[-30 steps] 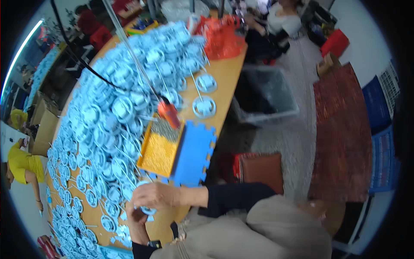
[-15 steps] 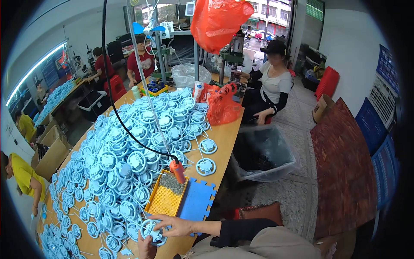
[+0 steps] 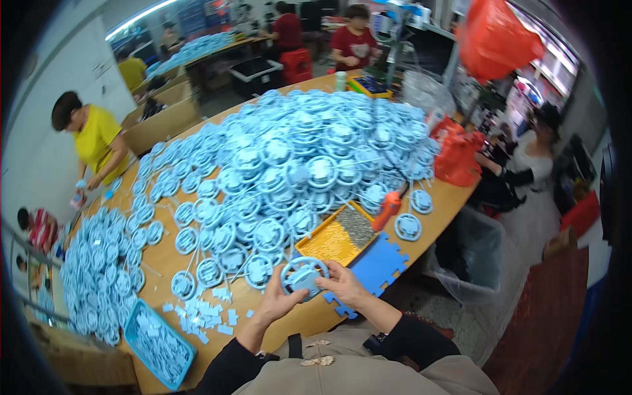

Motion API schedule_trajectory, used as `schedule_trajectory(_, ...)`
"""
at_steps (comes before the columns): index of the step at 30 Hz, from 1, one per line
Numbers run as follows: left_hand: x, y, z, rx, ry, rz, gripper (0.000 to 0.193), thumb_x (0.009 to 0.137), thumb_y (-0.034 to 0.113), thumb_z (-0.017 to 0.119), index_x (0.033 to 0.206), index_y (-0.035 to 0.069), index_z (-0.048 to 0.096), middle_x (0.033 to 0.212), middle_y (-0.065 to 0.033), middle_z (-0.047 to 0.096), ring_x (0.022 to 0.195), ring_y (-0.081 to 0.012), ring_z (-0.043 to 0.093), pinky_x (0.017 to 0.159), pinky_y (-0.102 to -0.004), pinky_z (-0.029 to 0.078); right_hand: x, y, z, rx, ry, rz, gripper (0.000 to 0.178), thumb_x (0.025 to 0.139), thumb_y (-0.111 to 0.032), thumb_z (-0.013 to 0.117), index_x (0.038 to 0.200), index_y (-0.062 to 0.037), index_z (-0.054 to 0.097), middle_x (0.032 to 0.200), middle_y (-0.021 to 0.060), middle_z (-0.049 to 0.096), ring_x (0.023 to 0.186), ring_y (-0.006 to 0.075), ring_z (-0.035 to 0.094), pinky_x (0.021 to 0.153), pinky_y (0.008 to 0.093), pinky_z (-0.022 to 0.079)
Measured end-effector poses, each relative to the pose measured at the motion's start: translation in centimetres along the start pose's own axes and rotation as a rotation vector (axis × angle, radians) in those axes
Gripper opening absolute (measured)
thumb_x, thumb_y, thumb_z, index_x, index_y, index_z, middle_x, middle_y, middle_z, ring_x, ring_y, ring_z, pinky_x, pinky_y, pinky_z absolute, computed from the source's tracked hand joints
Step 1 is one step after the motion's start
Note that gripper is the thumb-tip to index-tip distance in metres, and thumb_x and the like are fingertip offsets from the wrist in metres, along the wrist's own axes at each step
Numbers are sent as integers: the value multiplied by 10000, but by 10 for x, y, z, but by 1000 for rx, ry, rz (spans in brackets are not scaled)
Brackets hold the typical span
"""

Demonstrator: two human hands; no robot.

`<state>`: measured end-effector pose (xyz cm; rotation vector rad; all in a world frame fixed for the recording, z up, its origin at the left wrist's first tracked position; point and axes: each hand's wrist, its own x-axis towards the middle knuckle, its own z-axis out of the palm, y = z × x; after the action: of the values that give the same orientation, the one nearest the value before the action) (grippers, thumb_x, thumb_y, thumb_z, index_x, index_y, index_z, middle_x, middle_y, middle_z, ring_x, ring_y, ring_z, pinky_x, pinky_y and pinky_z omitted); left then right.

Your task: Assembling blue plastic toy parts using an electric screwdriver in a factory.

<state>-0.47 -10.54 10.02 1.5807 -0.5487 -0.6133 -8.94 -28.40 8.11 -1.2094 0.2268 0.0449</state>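
Between my two hands, just past the table's near edge, is a light blue plastic wheel-shaped part (image 3: 304, 268), a ring with a block across its middle. My left hand (image 3: 272, 304) grips its left side, thumb laid over the lower part. My right hand (image 3: 343, 286) closes on the right side of the ring. Beyond them sits a yellow tray (image 3: 322, 242) with small grey metal pieces, probably screws, heaped at its far right. An orange electric screwdriver (image 3: 388, 209) hangs by the tray. A blue foam mat (image 3: 376, 263) lies under the tray's right side.
A large heap of similar blue parts (image 3: 283, 155) covers much of the wooden table (image 3: 227, 352). At near left, a blue basket (image 3: 158, 345) holds small flat pieces, with loose ones (image 3: 204, 316) beside it. A lined bin (image 3: 471, 257) stands right. A person in yellow (image 3: 99, 141) works at left.
The view has swung left, so the table sits further right and the basket has come into sight. Both hands still hold the wheel-shaped part, now more fully visible.
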Motion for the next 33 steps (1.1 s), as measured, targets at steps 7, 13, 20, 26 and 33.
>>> schedule_trajectory(7,29,-51,-61,-248,-81,-305,668,690,157,782,1249,58,429,1047,-101,592,881,-175,608,678,-306,516,23,25,5,-128,4,279,607,894,-167,613,1386,-4,297,1267,176,500,1059,200,568,820,323,505)
schedule_trajectory(13,129,-41,-189,-244,279,-252,588,761,122,672,1263,117,367,1068,-104,580,869,-233,625,567,-350,539,22,29,-19,-348,4,288,546,895,-223,615,1341,2,396,1197,158,553,1006,206,596,836,315,491)
schedule_trajectory(20,176,-106,-225,238,792,-43,831,762,260,735,1418,50,271,1193,-179,536,970,-279,598,759,-359,520,-19,56,-73,-363,101,243,466,886,-213,623,1268,18,490,1100,118,617,959,171,601,838,314,489)
schedule_trajectory(26,123,-128,-213,396,522,169,489,858,165,642,1285,-14,484,1260,-157,529,1100,-225,540,917,-335,440,-90,101,-180,-651,512,186,445,817,-249,672,1168,7,578,962,115,671,886,176,628,792,320,499)
schedule_trajectory(33,96,-95,-181,585,332,114,361,917,125,557,1240,-30,519,1215,-137,567,1112,-199,536,946,-305,406,-209,198,-224,-635,939,608,400,823,-250,659,1136,-7,602,1028,146,669,924,232,652,832,347,495)
